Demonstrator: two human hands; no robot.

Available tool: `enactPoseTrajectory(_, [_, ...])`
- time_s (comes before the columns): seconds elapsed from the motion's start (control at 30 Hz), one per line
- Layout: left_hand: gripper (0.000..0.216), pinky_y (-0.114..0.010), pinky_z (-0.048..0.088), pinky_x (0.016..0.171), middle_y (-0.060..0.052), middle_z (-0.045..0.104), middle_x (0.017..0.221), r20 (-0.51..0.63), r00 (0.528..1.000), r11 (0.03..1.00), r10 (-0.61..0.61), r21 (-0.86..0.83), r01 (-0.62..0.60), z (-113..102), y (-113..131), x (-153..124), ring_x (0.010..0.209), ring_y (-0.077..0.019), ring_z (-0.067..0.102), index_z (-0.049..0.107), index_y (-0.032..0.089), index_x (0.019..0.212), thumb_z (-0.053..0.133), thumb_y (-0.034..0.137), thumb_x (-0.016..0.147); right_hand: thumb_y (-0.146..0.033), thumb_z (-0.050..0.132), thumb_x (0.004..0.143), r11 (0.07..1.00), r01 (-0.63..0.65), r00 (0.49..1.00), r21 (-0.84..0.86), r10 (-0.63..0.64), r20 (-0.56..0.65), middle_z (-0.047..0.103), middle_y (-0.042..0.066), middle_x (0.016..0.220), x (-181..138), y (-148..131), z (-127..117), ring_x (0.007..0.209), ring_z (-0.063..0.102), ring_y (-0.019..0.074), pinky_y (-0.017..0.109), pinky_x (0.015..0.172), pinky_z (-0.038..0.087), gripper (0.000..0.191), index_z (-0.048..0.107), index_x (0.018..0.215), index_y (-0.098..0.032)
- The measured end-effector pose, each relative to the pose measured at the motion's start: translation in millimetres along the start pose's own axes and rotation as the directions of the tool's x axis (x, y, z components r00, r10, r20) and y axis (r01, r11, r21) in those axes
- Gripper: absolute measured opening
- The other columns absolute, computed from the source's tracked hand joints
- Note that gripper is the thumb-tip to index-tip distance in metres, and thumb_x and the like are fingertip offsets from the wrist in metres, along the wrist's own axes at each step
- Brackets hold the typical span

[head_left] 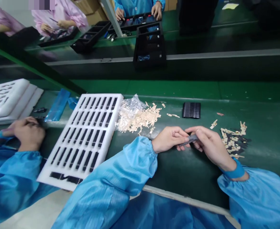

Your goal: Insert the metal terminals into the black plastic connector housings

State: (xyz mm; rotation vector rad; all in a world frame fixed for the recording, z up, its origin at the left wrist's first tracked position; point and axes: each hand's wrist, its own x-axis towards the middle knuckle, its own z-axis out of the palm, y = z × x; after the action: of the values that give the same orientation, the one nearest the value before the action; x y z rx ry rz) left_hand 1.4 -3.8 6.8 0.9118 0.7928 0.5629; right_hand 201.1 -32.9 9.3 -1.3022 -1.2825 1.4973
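Note:
My left hand (170, 139) and my right hand (208, 143) meet over the green bench, both closed on a small flat dark grey strip (188, 140). Fingers cover part of the strip, so its exact kind is hard to tell. Beyond the hands lies a block of black ribbed parts (191, 110) set side by side. To the right of my right hand is a loose heap of small metal tabs (234, 140) mixed with dark pieces. A larger pile of pale tabs (146, 117) spills from a clear plastic bag (132, 106) beyond my left hand.
A white foam tray (113, 127) with rows of black strips lies left of my forearm. Farther left are stacked foam trays (16, 105), a blue plastic sheet (58, 105) and a co-worker's hands (30, 133). Across the bench, other people work at black trays (150, 44).

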Motion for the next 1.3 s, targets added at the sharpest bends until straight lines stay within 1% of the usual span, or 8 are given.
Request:
enactPoseTrajectory(0.23, [0.048, -0.021, 0.051, 0.053, -0.005, 0.073, 0.076, -0.12, 0.981, 0.978, 0.154, 0.159, -0.134, -7, -12, 9, 0.055, -0.0085, 0.063, 0.065, 0.011, 0.093, 0.072, 0.058, 0.086, -0.053, 0.075, 0.087, 0.983, -0.164, 0.981, -0.078, 0.171, 0.09, 0.056, -0.005, 0.051, 5, -13, -17, 0.038, 0.048, 0.0093, 0.02, 0.036, 0.034, 0.036, 0.059, 0.087, -0.02])
enactPoseTrajectory(0.33, [0.04, -0.021, 0.052, 0.056, -0.004, 0.071, 0.075, -0.279, 0.9, 0.915, 0.336, 0.321, -0.242, -15, -15, 16, 0.059, -0.0091, 0.062, 0.065, 0.014, 0.095, 0.058, 0.053, 0.098, -0.048, 0.075, 0.087, 0.987, -0.009, 0.977, 0.158, 0.042, -0.21, 0.063, -0.004, 0.06, 10, -16, -21, 0.04, 0.049, 0.008, 0.019, 0.037, 0.035, 0.03, 0.061, 0.092, -0.022])
enactPoseTrajectory(0.6, [0.024, -0.034, 0.054, 0.091, -0.009, 0.066, 0.115, 0.097, 0.667, 0.071, 0.739, 0.973, -0.221, -26, 4, 54, 0.108, -0.021, 0.061, 0.065, 0.02, 0.117, 0.067, 0.034, 0.096, -0.047, 0.071, 0.087, 0.937, 0.099, 0.938, 0.334, 0.024, -0.346, 0.073, 0.002, 0.081, 14, -13, -8, 0.037, 0.052, 0.0091, 0.023, 0.033, 0.032, 0.04, 0.064, 0.116, -0.021])
enactPoseTrajectory(0.8, [0.013, -0.033, 0.052, 0.087, -0.007, 0.07, 0.107, 0.192, 0.604, -0.086, 0.774, 0.976, -0.199, -26, 6, 60, 0.099, -0.0195, 0.062, 0.066, 0.019, 0.101, 0.058, 0.029, 0.101, -0.033, 0.061, 0.089, 0.997, 0.078, 0.873, 0.019, -0.059, -0.485, 0.066, -0.001, 0.069, 20, -15, -33, 0.036, 0.047, 0.0089, 0.026, 0.04, 0.033, 0.014, 0.066, 0.092, -0.02])
enactPoseTrajectory(0.9, [0.011, -0.035, 0.053, 0.088, -0.008, 0.072, 0.109, 0.177, 0.563, -0.006, 0.807, 0.956, -0.292, -26, 1, 48, 0.101, -0.0196, 0.065, 0.065, 0.019, 0.1, 0.061, 0.03, 0.1, -0.021, 0.06, 0.086, 0.874, -0.064, 0.941, -0.481, -0.109, -0.322, 0.072, 0.001, 0.072, 16, -19, -43, 0.052, 0.061, 0.0148, 0.029, 0.055, 0.043, 0.01, 0.07, 0.082, -0.021])
enactPoseTrajectory(1.0, [0.013, -0.03, 0.055, 0.081, -0.009, 0.074, 0.112, 0.03, 0.668, 0.299, 0.743, 0.878, -0.373, -20, -10, 29, 0.098, -0.0168, 0.07, 0.061, 0.019, 0.103, 0.06, 0.032, 0.101, -0.022, 0.064, 0.087, 0.604, 0.041, 0.981, -0.796, -0.176, -0.083, 0.074, 0.004, 0.086, 9, -20, -45, 0.075, 0.068, 0.021, 0.032, 0.068, 0.046, 0.01, 0.074, 0.086, -0.022])
enactPoseTrajectory(1.13, [0.025, -0.024, 0.055, 0.068, -0.009, 0.076, 0.101, -0.239, 0.821, 0.762, 0.518, 0.566, -0.316, -6, -19, 6, 0.081, -0.0133, 0.071, 0.053, 0.018, 0.101, 0.065, 0.04, 0.097, -0.029, 0.067, 0.091, 0.362, 0.022, 0.99, -0.932, -0.139, -0.03, 0.069, 0.007, 0.102, 1, -13, -38, 0.081, 0.068, 0.0244, 0.034, 0.067, 0.044, 0.014, 0.07, 0.101, -0.021])
enactPoseTrajectory(1.3, [0.037, -0.02, 0.049, 0.052, -0.002, 0.068, 0.085, -0.19, 0.937, 0.956, 0.293, 0.067, -0.286, 2, -8, -3, 0.069, -0.0122, 0.066, 0.047, 0.019, 0.1, 0.074, 0.042, 0.088, -0.027, 0.05, 0.1, 0.318, 0.047, 0.988, -0.947, -0.154, -0.003, 0.065, 0.01, 0.097, -1, -6, -29, 0.076, 0.065, 0.0234, 0.035, 0.065, 0.044, 0.017, 0.065, 0.096, -0.02])
